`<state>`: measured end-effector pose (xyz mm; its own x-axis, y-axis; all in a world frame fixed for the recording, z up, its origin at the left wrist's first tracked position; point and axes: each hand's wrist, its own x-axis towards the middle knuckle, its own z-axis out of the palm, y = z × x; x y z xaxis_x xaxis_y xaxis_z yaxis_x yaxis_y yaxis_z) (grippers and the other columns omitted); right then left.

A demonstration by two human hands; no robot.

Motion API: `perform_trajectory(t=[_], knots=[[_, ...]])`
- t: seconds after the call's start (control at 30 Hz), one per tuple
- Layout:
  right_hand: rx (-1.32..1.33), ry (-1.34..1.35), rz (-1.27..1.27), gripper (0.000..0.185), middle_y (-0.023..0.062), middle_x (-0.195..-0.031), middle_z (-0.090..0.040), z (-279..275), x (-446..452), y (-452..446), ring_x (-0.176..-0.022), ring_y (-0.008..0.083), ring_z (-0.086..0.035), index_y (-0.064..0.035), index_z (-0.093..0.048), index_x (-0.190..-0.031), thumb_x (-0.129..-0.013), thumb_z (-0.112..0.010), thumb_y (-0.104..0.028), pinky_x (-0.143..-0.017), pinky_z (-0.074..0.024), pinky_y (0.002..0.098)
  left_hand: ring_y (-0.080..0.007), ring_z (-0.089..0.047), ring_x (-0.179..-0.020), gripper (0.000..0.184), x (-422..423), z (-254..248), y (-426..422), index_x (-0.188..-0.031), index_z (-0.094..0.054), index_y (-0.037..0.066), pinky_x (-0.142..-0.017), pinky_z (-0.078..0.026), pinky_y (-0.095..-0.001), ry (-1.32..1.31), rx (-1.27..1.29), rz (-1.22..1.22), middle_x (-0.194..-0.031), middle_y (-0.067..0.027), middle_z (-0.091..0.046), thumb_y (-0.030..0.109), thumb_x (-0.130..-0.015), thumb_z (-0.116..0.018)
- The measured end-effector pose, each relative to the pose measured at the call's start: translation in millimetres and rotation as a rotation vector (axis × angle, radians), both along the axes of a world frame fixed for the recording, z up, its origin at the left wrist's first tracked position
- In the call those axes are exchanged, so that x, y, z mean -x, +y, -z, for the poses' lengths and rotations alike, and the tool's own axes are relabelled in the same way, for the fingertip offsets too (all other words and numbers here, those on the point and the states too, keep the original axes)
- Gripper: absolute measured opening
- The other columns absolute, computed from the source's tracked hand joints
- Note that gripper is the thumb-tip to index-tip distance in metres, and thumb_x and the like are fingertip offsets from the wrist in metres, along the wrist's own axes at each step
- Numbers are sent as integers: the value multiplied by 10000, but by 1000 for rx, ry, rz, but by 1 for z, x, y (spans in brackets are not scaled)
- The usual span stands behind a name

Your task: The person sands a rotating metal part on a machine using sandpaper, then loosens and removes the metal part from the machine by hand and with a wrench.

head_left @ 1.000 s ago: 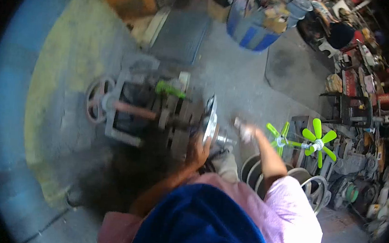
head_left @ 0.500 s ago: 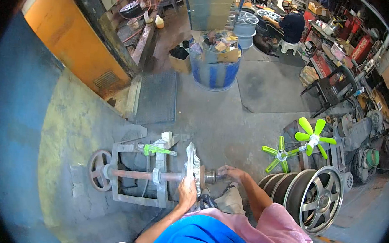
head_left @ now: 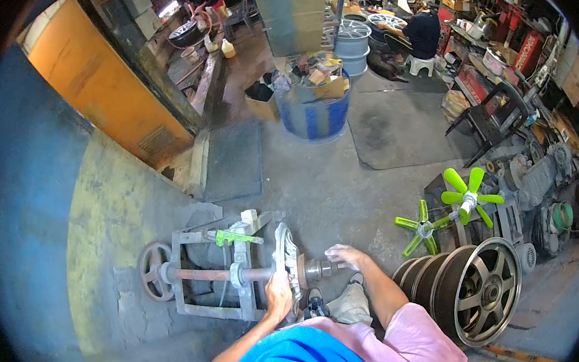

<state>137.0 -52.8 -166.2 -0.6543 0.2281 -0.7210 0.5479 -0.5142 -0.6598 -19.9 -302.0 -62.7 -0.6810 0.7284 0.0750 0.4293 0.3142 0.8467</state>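
My left hand (head_left: 279,294) grips the near edge of a silvery metal wheel (head_left: 284,252), which stands edge-on on a horizontal shaft (head_left: 207,274). Right of the wheel, a stepped metal hub piece (head_left: 316,269) sits on the same shaft line. My right hand (head_left: 347,255) is beside the outer end of that piece, its fingers stretched toward the left; contact is unclear. The shaft crosses a grey metal frame (head_left: 214,311) and has a handwheel (head_left: 155,270) at its left end. A green pipe wrench (head_left: 234,237) lies across the frame.
Stacked wheel rims (head_left: 488,292) and two green fan-like pieces (head_left: 470,197) stand at right. Ahead are a blue drum (head_left: 315,118) full of scraps, a floor mat (head_left: 233,159) and a black chair (head_left: 491,119). A person (head_left: 423,34) sits farther back.
The view has sharpened and tilted up since the first frame, bringing the seated person into sight. My left hand stays at the wheel. My right hand has come closer to the shaft end.
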Motion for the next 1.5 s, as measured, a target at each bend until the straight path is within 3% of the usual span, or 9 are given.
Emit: perform_trajectory(t=[0.13,0.43,0.53,0.67,0.83,0.97,1.1,1.33,1.5], knots=[[240,-356,-131,664,110,-1414,-591,5,9,-16,-1214,311,-621,-114,-552,-1423,-982,-555,-611,-984,-514,458,-411,-632,-788,186,2,9,-1,-966,-641,-23,-686,-481,-489,48,0,4,-827,-212,-629,120,-1015,-533],[72,217,14,460,34,-1199,-668,-7,4,5,-1198,185,-590,-134,-636,-1247,-933,-723,-460,-1027,-433,441,-413,-658,-805,196,0,-6,1,-953,-656,-28,-683,-489,-485,31,38,-16,-851,-216,-664,125,-1011,-548],[-136,-213,-27,809,127,-1383,-629,-3,10,-8,-1270,267,-603,-127,-471,-1501,-922,-623,-670,-1044,-466,475,-382,-664,-764,202,-1,0,2,-951,-657,-28,-660,-490,-469,-11,55,-57,-825,-205,-669,131,-1013,-548],[481,-305,-285,827,152,-1479,-555,25,7,-4,-1125,324,-690,-105,-442,-1525,-941,-582,-674,-1060,-479,480,-249,-651,-745,249,1,5,1,-981,-663,-36,-666,-488,-408,-32,43,-65,-827,-158,-697,181,-1037,-552],[-46,143,-186,544,65,-1289,-650,14,-2,12,-1117,245,-659,-143,-593,-1383,-977,-639,-503,-892,-534,438,-302,-648,-704,250,1,4,2,-951,-659,-24,-645,-490,-432,-16,49,-49,-781,-168,-665,167,-1038,-524],[-204,-198,-148,709,114,-1294,-638,5,10,6,-1152,239,-638,-100,-547,-1415,-927,-671,-599,-902,-527,419,-315,-662,-724,283,-2,-12,4,-943,-655,-31,-660,-498,-436,-46,48,-25,-799,-175,-675,177,-1048,-495],[428,-212,-378,828,172,-1338,-638,24,10,-2,-1138,273,-673,-76,-530,-1420,-910,-593,-724,-855,-574,384,-318,-664,-728,302,-3,-18,4,-935,-656,-28,-662,-500,-438,-37,52,-49,-797,-175,-675,189,-1053,-482],[28,142,-63,513,125,-1304,-634,3,0,-3,-1210,250,-612,-92,-607,-1257,-938,-707,-480,-1009,-482,486,-309,-658,-711,223,1,-10,1,-949,-651,-21,-634,-488,-441,1,93,-38,-768,-168,-658,150,-1027,-532],[-45,-275,-92,756,184,-1314,-646,14,7,-22,-1106,294,-682,-62,-586,-1321,-916,-591,-701,-1002,-511,469,-313,-646,-692,203,-2,-9,4,-942,-647,-19,-621,-475,-447,-47,72,-57,-762,-177,-648,136,-1019,-540]])
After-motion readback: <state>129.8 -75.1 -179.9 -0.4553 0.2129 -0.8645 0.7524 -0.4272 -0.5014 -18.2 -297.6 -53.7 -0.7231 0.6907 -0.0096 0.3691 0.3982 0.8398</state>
